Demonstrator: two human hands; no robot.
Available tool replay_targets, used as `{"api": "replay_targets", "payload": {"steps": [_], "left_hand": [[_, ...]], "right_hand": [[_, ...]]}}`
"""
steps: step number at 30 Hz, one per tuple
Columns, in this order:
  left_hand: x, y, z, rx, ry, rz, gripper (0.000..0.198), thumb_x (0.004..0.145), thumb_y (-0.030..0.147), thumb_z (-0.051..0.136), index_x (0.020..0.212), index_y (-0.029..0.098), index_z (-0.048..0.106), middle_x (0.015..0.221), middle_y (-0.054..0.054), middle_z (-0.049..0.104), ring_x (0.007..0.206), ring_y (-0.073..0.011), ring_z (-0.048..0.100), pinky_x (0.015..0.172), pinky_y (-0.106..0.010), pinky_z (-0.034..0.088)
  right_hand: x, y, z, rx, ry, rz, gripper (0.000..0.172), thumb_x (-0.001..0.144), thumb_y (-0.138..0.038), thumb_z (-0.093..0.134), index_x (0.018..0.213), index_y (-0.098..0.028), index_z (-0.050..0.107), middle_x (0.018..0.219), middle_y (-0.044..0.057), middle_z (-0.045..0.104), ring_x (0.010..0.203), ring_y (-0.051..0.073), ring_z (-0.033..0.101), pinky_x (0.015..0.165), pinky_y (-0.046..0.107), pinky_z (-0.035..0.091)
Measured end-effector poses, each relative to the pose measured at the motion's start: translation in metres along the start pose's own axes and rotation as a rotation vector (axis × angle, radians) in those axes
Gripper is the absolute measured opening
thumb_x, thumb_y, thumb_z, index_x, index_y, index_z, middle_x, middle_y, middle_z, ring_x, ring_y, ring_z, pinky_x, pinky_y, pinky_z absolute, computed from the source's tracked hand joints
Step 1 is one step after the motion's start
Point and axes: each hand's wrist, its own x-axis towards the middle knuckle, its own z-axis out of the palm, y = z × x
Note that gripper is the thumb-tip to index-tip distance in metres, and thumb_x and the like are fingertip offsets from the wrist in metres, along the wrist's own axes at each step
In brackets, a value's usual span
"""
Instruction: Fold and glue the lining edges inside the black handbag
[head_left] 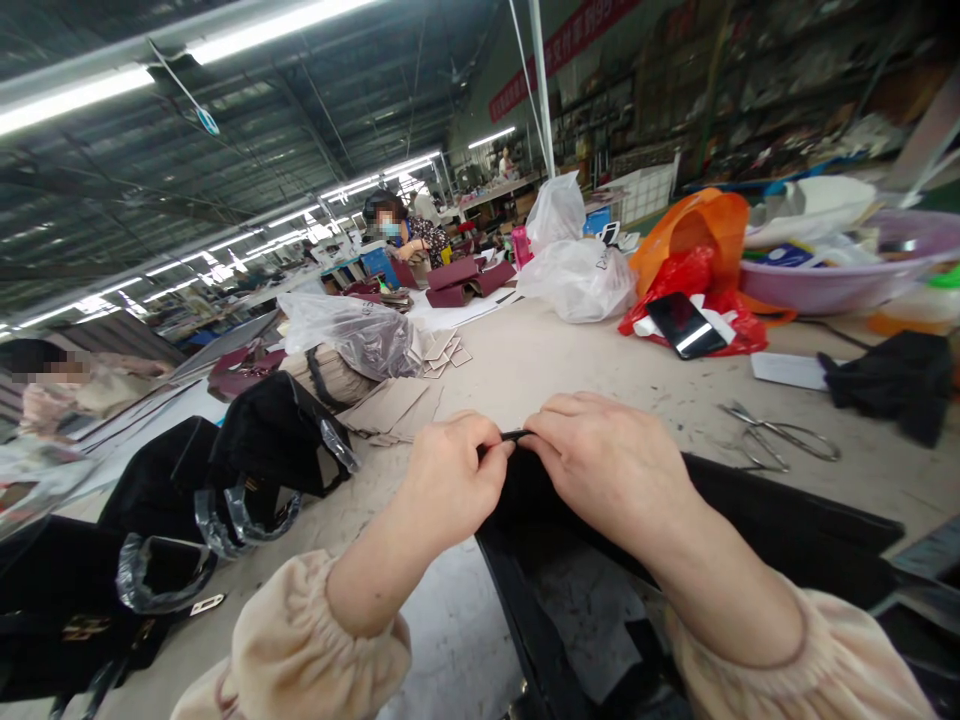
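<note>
Pinching black material (525, 490), lettered banner (576, 44) beyond

1. A broad, flat beige-grey worktable (562, 365), sprinkled with small dark specks.
2. Left side: a row of black fabric bags (259, 430) with handles wrapped in clear plastic, and a small, pale, oblong tag (208, 604) just beside the nearest.
3. Past the bags: thin grey-beige cardboard sheets (397, 405), and small square beige cards (448, 350) scattered in a pile.
4. Far side: white translucent plastic bags (577, 283), bunched up.
5. Right side: a bright red plastic bag (684, 280), a flat white rectangular card (787, 370), a crumpled black cloth (896, 380) overlapping its end, silver metal scissors (759, 425), and a long flat black strip (795, 500).
</note>
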Motion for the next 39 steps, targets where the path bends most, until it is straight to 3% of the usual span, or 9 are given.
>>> {"api": "replay_targets", "payload": {"steps": [5, 9, 28, 36, 39], "left_hand": [[-0.008, -0.005, -0.006, -0.076, 0.016, 0.000, 0.009, 0.070, 0.028, 0.071, 0.071, 0.020, 0.065, 0.077, 0.002, 0.070, 0.070, -0.0137, 0.064, 0.069, -0.025, 0.046], [-0.010, -0.009, -0.004, -0.072, 0.079, 0.021, 0.007, 0.069, 0.023, 0.072, 0.067, 0.020, 0.066, 0.086, -0.001, 0.072, 0.077, -0.0152, 0.067, 0.077, -0.026, 0.049], [-0.007, -0.011, -0.001, -0.055, 0.121, 0.069, 0.009, 0.074, 0.015, 0.062, 0.067, 0.019, 0.063, 0.075, 0.001, 0.070, 0.070, -0.0129, 0.064, 0.071, -0.024, 0.050], [-0.007, -0.014, -0.001, -0.052, 0.122, 0.158, 0.009, 0.076, 0.014, 0.060, 0.070, 0.020, 0.062, 0.082, -0.001, 0.070, 0.077, -0.0139, 0.065, 0.075, -0.025, 0.051], [-0.006, -0.014, -0.002, -0.048, 0.131, 0.192, 0.009, 0.076, 0.013, 0.060, 0.070, 0.020, 0.062, 0.086, -0.002, 0.070, 0.082, -0.0143, 0.065, 0.086, -0.030, 0.049]], "right_hand": [[0.001, 0.000, 0.000, 0.015, 0.007, 0.012, 0.016, 0.085, -0.025, 0.057, 0.070, -0.022, 0.060, 0.075, -0.002, 0.060, 0.075, 0.016, 0.053, 0.061, 0.029, 0.027], [0.002, 0.001, 0.001, 0.012, 0.024, 0.009, 0.017, 0.085, -0.026, 0.057, 0.069, -0.022, 0.060, 0.073, -0.002, 0.060, 0.073, 0.015, 0.053, 0.060, 0.029, 0.027], [0.000, -0.002, -0.001, 0.031, 0.032, 0.046, 0.017, 0.086, -0.025, 0.055, 0.070, -0.021, 0.060, 0.073, -0.001, 0.060, 0.072, 0.015, 0.053, 0.060, 0.029, 0.028], [0.000, -0.002, -0.001, 0.018, 0.025, 0.056, 0.017, 0.087, -0.026, 0.054, 0.072, -0.021, 0.061, 0.074, 0.000, 0.060, 0.074, 0.016, 0.053, 0.060, 0.029, 0.029], [0.001, -0.001, 0.001, 0.005, 0.028, 0.036, 0.018, 0.088, -0.027, 0.053, 0.072, -0.021, 0.060, 0.075, 0.000, 0.059, 0.074, 0.017, 0.053, 0.061, 0.029, 0.028]]}}
